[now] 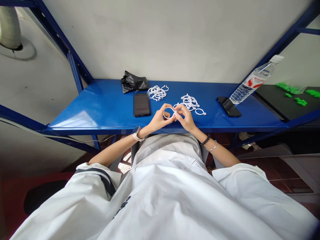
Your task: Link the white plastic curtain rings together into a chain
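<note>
Above the front edge of the blue table (115, 115), both my hands hold one white plastic curtain ring (164, 114). The fingers of my left hand (159, 120) are closed on the ring's side. My right hand (186, 119) pinches it where its ends meet; the fingertips partly hide that joint. A pile of similar white rings (157, 93) lies beyond my left hand, with an open-ended one at its edge. Just past my right hand is another pile of rings (189, 101), and a single closed ring (200, 114) lies at its right.
A black phone-like device (142, 105) lies left of my hands, with a crumpled black plastic bag (135, 83) behind it. Farther right, a water bottle (252, 83) stands by a black phone (228, 106). Green pieces (290, 88) lie on a dark surface beyond the blue frame.
</note>
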`<state>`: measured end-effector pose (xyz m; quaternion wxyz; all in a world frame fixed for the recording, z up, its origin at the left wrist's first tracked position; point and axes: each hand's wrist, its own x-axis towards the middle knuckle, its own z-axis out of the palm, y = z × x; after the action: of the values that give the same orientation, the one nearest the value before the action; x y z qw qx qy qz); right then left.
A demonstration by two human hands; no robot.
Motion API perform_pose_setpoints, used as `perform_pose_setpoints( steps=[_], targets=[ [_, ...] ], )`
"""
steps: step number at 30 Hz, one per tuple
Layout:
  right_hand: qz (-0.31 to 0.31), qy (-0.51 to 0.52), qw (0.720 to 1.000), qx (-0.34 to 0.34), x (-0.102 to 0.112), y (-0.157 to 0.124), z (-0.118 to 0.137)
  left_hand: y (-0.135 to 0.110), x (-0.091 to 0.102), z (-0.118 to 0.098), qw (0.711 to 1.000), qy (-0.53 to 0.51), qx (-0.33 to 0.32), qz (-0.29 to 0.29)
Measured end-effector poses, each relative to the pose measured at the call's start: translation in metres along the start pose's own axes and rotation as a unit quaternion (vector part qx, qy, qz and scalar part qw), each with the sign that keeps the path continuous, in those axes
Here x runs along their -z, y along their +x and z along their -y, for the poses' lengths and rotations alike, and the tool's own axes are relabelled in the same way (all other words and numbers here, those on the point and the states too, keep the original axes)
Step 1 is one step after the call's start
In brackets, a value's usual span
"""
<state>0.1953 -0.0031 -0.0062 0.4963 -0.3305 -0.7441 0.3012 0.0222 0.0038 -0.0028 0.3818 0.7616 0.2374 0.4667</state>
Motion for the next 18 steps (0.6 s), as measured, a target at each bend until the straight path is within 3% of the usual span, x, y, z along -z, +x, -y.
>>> perform_pose_setpoints(
  steps=[18],
  targets=[
    [0.030,0.007,1.000,0.007,-0.0005,0.0002,0.0063,-0.0016,0.0002,0.0000,0.999,0.011,0.003,-0.033]
  ],
)
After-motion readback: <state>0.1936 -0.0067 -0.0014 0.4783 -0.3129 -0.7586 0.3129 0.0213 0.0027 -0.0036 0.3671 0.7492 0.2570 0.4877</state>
